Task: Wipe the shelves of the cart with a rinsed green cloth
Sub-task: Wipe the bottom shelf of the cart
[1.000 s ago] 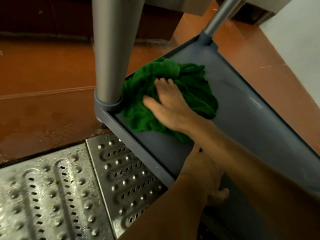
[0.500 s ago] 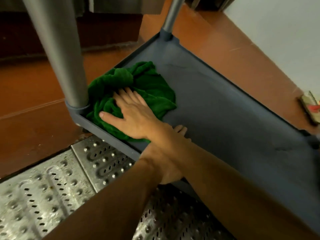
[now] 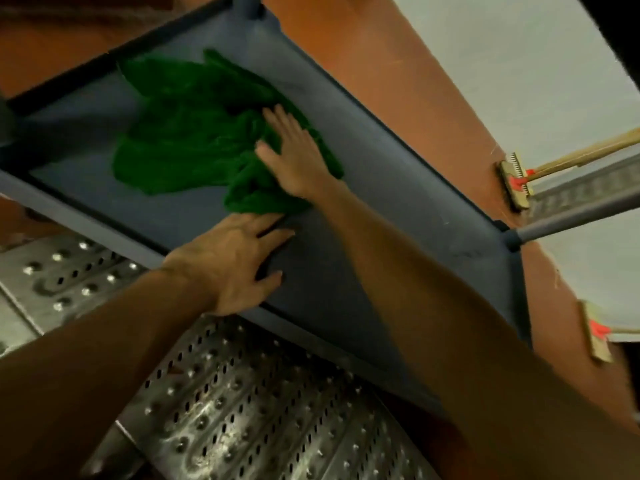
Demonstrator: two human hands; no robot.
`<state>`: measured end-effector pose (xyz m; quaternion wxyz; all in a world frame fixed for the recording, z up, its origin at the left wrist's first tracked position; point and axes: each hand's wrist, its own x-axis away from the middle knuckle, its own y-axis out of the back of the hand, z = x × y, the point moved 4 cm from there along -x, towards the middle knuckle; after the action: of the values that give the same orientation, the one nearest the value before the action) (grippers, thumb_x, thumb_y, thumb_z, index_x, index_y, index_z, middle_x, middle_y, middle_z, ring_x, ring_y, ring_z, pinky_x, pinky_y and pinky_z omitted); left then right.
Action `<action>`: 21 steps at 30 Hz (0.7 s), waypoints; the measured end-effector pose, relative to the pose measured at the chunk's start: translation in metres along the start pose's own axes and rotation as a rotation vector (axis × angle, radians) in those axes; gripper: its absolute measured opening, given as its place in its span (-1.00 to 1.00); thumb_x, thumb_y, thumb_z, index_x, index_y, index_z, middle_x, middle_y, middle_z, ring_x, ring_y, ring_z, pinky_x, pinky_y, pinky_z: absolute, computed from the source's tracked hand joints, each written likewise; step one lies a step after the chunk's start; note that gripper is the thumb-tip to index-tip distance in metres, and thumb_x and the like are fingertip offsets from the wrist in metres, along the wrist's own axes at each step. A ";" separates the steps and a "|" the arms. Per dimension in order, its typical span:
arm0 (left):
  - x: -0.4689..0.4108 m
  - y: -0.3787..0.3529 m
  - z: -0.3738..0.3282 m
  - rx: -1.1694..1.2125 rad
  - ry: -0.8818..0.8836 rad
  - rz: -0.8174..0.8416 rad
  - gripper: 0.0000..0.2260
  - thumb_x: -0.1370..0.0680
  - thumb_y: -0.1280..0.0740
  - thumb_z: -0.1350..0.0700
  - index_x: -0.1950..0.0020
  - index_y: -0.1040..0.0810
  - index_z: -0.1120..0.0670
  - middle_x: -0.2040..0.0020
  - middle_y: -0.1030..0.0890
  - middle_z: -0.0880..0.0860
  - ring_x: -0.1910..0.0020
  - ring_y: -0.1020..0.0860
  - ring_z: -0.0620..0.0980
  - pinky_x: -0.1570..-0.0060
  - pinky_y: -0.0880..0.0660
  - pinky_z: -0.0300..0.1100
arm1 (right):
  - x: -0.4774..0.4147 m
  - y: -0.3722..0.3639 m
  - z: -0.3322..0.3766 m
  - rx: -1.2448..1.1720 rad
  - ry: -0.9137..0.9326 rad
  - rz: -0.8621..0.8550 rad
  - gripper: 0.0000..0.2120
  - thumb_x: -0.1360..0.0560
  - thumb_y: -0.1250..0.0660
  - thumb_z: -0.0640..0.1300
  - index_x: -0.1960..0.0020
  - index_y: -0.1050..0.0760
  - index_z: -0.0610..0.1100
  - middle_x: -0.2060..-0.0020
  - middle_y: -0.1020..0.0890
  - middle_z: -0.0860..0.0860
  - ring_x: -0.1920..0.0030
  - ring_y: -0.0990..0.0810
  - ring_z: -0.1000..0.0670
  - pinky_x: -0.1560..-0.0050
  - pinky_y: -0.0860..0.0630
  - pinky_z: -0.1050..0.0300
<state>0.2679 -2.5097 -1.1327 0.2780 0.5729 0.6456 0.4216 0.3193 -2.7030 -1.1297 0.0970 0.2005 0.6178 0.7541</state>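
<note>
My right hand (image 3: pixel 294 154) lies flat on the crumpled dark green cloth (image 3: pixel 194 133), fingers straight and close together, palm pressing down on the cloth's right-hand part. The cloth is spread over the left half of the grey-blue plastic cart shelf (image 3: pixel 363 209), between its near and far rims, with bare shelf on either side of it.

My left hand (image 3: pixel 232 261) reaches over the near rim and rests on the shelf surface, fingers straight and a little splayed. Its fingertips sit just beside the near edge of the cloth, and it holds nothing.

Under my arms, on the near side, is a perforated, studded metal floor grating (image 3: pixel 242 410). Beyond the far rim is orange-brown floor (image 3: pixel 363 64), and at the right a wood-backed scrub brush with a wooden handle and red fitting (image 3: pixel 516 181).
</note>
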 end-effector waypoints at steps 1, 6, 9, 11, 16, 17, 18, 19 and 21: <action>-0.002 0.001 0.001 0.011 -0.005 -0.040 -0.19 -0.44 0.09 -0.35 -0.62 -0.27 -0.02 -0.64 -0.20 0.10 -0.60 -0.17 0.13 -0.59 -0.12 -0.01 | 0.005 0.004 -0.023 0.001 -0.045 -0.009 -0.37 -0.67 -0.07 0.16 -0.64 0.04 -0.04 -0.63 0.02 -0.03 -0.62 0.05 -0.04 -0.55 0.12 0.02; -0.008 -0.002 0.003 0.018 -0.009 -0.089 -0.23 -0.47 0.16 -0.33 -0.63 -0.23 -0.08 -0.67 -0.08 0.03 -0.65 -0.01 0.02 -0.59 0.08 -0.10 | 0.049 0.020 -0.131 0.009 -0.312 -0.026 -0.39 -0.66 0.04 0.21 -0.64 0.08 0.04 -0.64 0.07 0.02 -0.62 0.07 -0.02 -0.59 0.13 -0.03; -0.007 0.000 0.001 0.021 -0.006 -0.084 -0.20 -0.44 0.26 -0.33 -0.63 -0.18 -0.12 -0.68 -0.02 -0.03 -0.65 0.04 -0.04 -0.59 0.14 -0.12 | 0.094 0.026 -0.194 -0.001 -0.513 -0.024 -0.39 -0.67 0.07 0.20 -0.64 0.10 0.02 -0.63 0.09 0.01 -0.62 0.07 -0.03 -0.59 0.12 -0.07; -0.005 -0.001 0.001 0.009 0.006 -0.071 -0.19 -0.42 0.31 -0.34 -0.64 -0.12 -0.15 -0.68 0.03 -0.06 -0.65 0.10 -0.07 -0.56 0.21 -0.15 | 0.132 0.024 -0.240 0.025 -0.683 0.026 -0.37 -0.67 0.12 0.23 -0.65 0.13 -0.02 -0.63 0.11 -0.02 -0.62 0.09 -0.06 -0.58 0.11 -0.09; -0.003 -0.005 -0.004 0.010 0.016 -0.052 -0.18 -0.41 0.35 -0.34 -0.65 -0.06 -0.15 -0.68 0.10 -0.08 -0.64 0.16 -0.10 -0.51 0.29 -0.19 | 0.237 0.018 -0.322 -0.026 -1.076 0.063 -0.24 -0.61 0.15 0.30 -0.63 0.06 -0.17 -0.62 0.03 -0.19 -0.60 0.05 -0.22 -0.58 0.10 -0.13; -0.003 -0.005 -0.005 0.014 0.017 -0.052 -0.18 -0.41 0.35 -0.34 -0.65 -0.06 -0.15 -0.68 0.10 -0.08 -0.64 0.16 -0.10 -0.51 0.28 -0.19 | 0.257 0.017 -0.330 -0.033 -1.147 0.049 -0.28 -0.64 0.13 0.25 -0.63 0.04 -0.20 -0.61 0.00 -0.21 -0.59 0.02 -0.25 -0.57 0.07 -0.14; -0.003 -0.006 -0.006 0.014 0.016 -0.051 -0.18 -0.42 0.35 -0.34 -0.65 -0.06 -0.15 -0.68 0.10 -0.08 -0.64 0.17 -0.10 -0.51 0.28 -0.19 | 0.275 0.015 -0.338 -0.037 -1.201 0.050 -0.30 -0.66 0.12 0.22 -0.63 0.03 -0.21 -0.60 -0.02 -0.23 -0.59 0.00 -0.26 -0.57 0.04 -0.16; -0.003 -0.006 -0.006 0.009 0.016 -0.050 -0.18 -0.42 0.35 -0.34 -0.65 -0.05 -0.15 -0.68 0.10 -0.08 -0.64 0.17 -0.11 -0.51 0.28 -0.19 | 0.290 0.014 -0.342 -0.037 -1.256 0.051 -0.31 -0.66 0.11 0.21 -0.62 0.02 -0.23 -0.60 -0.04 -0.23 -0.58 -0.03 -0.27 -0.56 0.02 -0.17; -0.002 -0.006 -0.006 0.003 0.020 -0.056 -0.18 -0.42 0.36 -0.33 -0.66 -0.04 -0.14 -0.68 0.12 -0.08 -0.64 0.18 -0.11 -0.51 0.29 -0.19 | 0.312 0.009 -0.353 -0.023 -1.319 0.057 -0.29 -0.65 0.13 0.20 -0.61 -0.02 -0.27 -0.58 -0.11 -0.26 -0.55 -0.10 -0.30 -0.54 -0.04 -0.20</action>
<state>0.2601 -2.5134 -1.1346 0.2823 0.5509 0.6646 0.4184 -0.1099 -2.8972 -1.1192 0.4372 0.6357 0.4152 0.4820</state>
